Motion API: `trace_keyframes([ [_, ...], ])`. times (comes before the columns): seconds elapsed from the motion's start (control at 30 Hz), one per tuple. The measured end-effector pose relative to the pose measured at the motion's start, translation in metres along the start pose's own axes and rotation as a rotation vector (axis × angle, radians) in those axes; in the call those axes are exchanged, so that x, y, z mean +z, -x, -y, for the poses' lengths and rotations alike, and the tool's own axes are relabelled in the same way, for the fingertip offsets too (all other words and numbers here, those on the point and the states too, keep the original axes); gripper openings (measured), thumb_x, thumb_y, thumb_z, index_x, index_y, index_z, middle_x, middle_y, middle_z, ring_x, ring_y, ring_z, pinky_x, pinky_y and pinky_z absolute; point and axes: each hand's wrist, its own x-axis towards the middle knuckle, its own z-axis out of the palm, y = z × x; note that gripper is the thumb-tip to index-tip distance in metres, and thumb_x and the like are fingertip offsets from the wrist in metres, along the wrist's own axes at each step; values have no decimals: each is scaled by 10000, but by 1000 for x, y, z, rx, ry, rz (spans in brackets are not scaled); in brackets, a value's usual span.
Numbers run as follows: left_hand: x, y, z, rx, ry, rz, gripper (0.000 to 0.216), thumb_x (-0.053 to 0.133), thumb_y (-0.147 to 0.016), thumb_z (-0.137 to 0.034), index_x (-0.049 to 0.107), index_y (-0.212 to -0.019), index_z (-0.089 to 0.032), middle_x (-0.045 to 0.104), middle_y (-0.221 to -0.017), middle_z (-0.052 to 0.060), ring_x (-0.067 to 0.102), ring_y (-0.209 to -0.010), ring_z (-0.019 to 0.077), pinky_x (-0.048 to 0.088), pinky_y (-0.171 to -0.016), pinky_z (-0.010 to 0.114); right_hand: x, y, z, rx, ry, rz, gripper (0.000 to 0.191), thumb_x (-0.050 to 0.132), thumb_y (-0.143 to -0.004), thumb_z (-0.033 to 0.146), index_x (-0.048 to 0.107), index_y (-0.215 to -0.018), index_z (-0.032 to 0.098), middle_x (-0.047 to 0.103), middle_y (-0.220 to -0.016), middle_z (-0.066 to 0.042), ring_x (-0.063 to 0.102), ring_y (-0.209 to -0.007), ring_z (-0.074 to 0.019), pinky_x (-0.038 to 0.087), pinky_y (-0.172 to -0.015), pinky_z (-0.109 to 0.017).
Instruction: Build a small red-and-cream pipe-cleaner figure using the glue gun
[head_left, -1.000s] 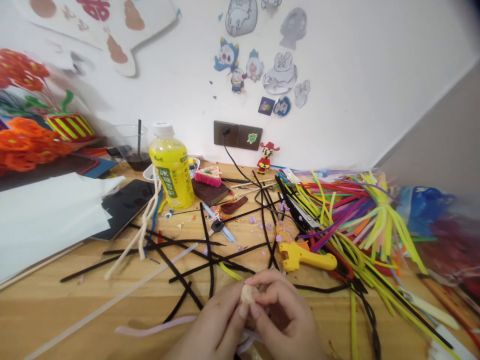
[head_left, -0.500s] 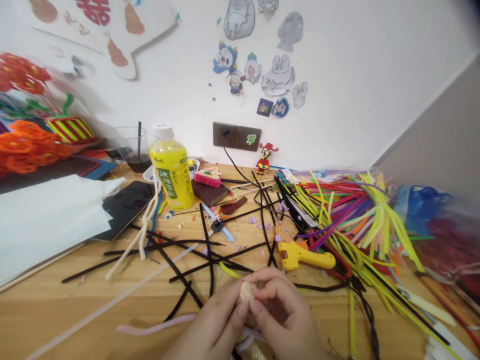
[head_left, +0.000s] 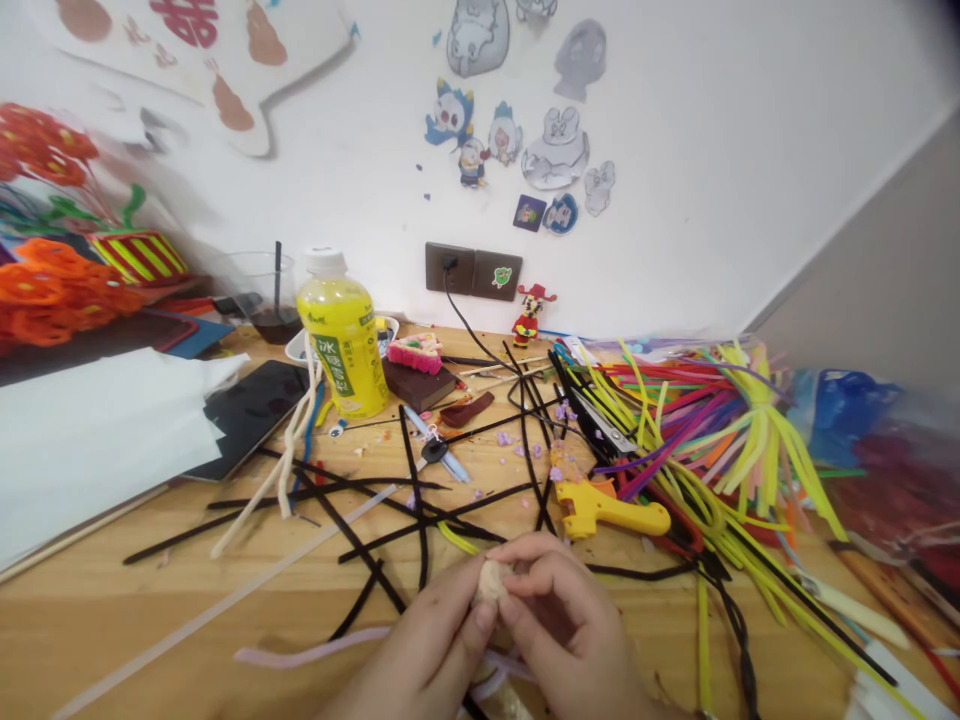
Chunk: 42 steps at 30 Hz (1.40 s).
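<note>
A small cream-coloured lump (head_left: 492,584), rounded and fuzzy-looking, is pinched between both my hands near the front of the table. My left hand (head_left: 439,630) grips it from the left, thumb in front. From the right, the thumb and fingertips of my right hand (head_left: 562,610) press on it. Much of the lump is covered by fingers, so its exact kind does not show. Under my hands lies a lilac pipe cleaner (head_left: 315,652), partly hidden. Black pipe cleaners (head_left: 424,540) criss-cross the wood just beyond.
A yellow glue gun (head_left: 611,508) lies beyond my right hand, beside scissors (head_left: 600,420) and a heap of coloured pipe cleaners (head_left: 697,430). A yellow drink bottle (head_left: 343,345) stands back left, near a black tablet-like slab (head_left: 255,415) and white paper (head_left: 97,430).
</note>
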Motion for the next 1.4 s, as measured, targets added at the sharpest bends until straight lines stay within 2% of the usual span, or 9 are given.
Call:
trace_keyframes([
  [0.17,4,2,-3,-32,22,-79,338,408,-872,-372,562,-1149,-253,627,-1145,19,542,-1037,202,418,-918,267,0,-2,2,-10,1,-11,137,538,-758,59,565,-745,192,628,-859,-66,624,-793,-173,507,-668,-272],
  [0.63,6,1,7,-109,81,-69,362,448,-843,-432,572,-1135,-258,614,-1168,24,525,-1074,205,404,-929,269,-1,-1,3,-58,98,-7,130,528,-765,76,568,-749,198,629,-848,-61,626,-752,-159,506,-651,-260],
  [0.87,5,3,3,-110,106,-75,370,431,-844,-452,591,-1113,-253,629,-1139,25,529,-1055,207,411,-918,271,0,0,3,-81,91,-6,90,520,-812,135,577,-772,193,629,-855,-85,626,-759,-172,515,-637,-279],
  [1.1,5,3,-1,-92,103,-79,340,424,-857,-423,599,-1095,-255,655,-1080,16,576,-954,186,439,-866,247,-1,-1,4,-88,107,2,168,518,-743,37,566,-764,197,629,-846,-71,630,-748,-169,514,-629,-268],
  [1.23,5,1,-3,-61,81,-60,339,409,-863,-420,601,-1085,-250,662,-1059,16,590,-910,182,456,-842,244,-3,-1,1,-48,110,29,163,523,-735,30,553,-727,190,631,-845,-71,626,-748,-167,513,-641,-267],
  [1.4,1,1,-6,-48,30,-28,368,393,-862,-437,582,-1116,-250,664,-1043,29,575,-961,202,463,-851,262,-5,1,-1,10,91,62,162,518,-748,32,564,-743,187,632,-893,-78,627,-797,-171,518,-674,-269],
])
